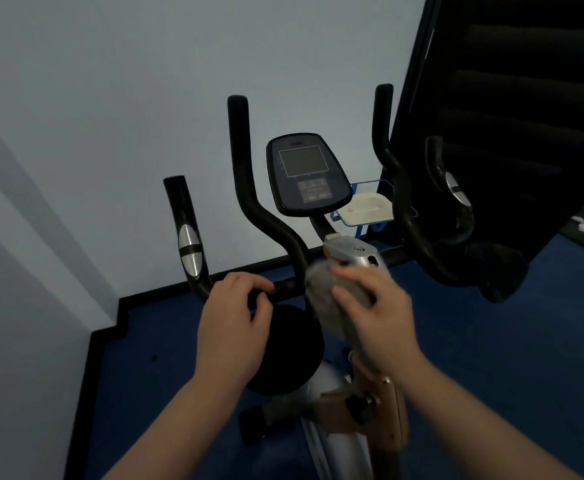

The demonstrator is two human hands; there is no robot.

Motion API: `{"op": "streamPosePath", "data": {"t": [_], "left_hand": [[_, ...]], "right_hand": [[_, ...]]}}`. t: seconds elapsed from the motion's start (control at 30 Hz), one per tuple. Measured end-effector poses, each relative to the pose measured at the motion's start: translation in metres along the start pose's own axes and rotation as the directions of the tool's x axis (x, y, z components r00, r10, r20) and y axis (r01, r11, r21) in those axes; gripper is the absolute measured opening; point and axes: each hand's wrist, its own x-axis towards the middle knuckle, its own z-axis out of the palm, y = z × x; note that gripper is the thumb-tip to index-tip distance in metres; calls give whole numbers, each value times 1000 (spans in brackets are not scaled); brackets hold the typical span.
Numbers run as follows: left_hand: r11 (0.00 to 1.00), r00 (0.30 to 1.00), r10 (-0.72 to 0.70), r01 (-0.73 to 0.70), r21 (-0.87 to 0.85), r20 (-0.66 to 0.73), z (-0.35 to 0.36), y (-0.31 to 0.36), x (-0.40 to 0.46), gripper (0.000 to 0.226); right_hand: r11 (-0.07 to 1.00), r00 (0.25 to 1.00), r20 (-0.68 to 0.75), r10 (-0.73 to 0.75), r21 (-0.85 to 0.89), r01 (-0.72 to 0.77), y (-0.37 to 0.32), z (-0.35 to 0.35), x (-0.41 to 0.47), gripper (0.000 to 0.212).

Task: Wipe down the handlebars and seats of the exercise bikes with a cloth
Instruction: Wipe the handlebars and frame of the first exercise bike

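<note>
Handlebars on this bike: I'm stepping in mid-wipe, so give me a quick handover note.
Left hand: fingers curled over the horizontal handlebar, steadying it.
Right hand: holds the grey cloth against the handlebar centre by the silver stem clamp; blurred, apparently mid-wipe.
Done: cannot tell which parts are already clean.
Left: likely the upright grips, outer grips with silver sensors, and the seat, which is out of view.
</note>
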Motion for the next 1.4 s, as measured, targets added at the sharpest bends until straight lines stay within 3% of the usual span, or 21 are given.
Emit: {"op": "streamPosePath", "data": {"t": [0.07, 0.17, 0.27, 0.37, 0.5, 0.7, 0.83, 1.0, 1.2, 1.3, 1.4], "left_hand": [[1000, 1000, -6, 6, 2, -13, 0, 1, 0, 17], [1000, 999, -18, 18, 3, -26, 0, 2, 0, 17], [1000, 999, -19, 19, -2, -29, 0, 1, 0, 19], [1000, 999, -23, 22, -5, -38, 0, 2, 0, 19], [1000, 999, -19, 20, 17, -46, 0, 2, 1, 19], [999, 999, -19, 20, 32, -39, 0, 2, 1, 20], [999, 998, -29, 30, 19, -58, 1, 2, 0, 20], [998, 997, -49, 51, 29, -60, 2, 2, 0, 19], [999, 996, -49, 50, 16, -73, 3, 1, 0, 19], [998, 995, -64, 63, -9, -78, 3, 1, 0, 20], [998, 996, -59, 59, -1, -73, 3, 1, 0, 20]], "right_hand": [[999, 1000, -12, 3, -53, -3, -6, 12, 31, 29], [995, 993, 98, 68, -74, -61, -6, 35, 35, 34], [995, 989, 107, 100, 10, -101, 5, 24, -2, 32], [983, 965, 211, 153, 67, -171, 11, -4, -2, 22], [993, 991, 69, 112, 31, -115, 1, 14, 41, 24], [994, 996, 86, -28, -100, 36, 2, 35, -11, 43], [1000, 992, 126, 28, -2, -28, 14, -4, -30, 43], [993, 993, -43, 114, 30, -112, -1, 8, 21, 25], [978, 979, -7, 202, 50, -201, 6, 20, -17, 16], [957, 961, 101, 258, 112, -269, 6, 1, -27, 14], [939, 970, 10, 244, 248, -239, 2, 3, -4, 15]]}}
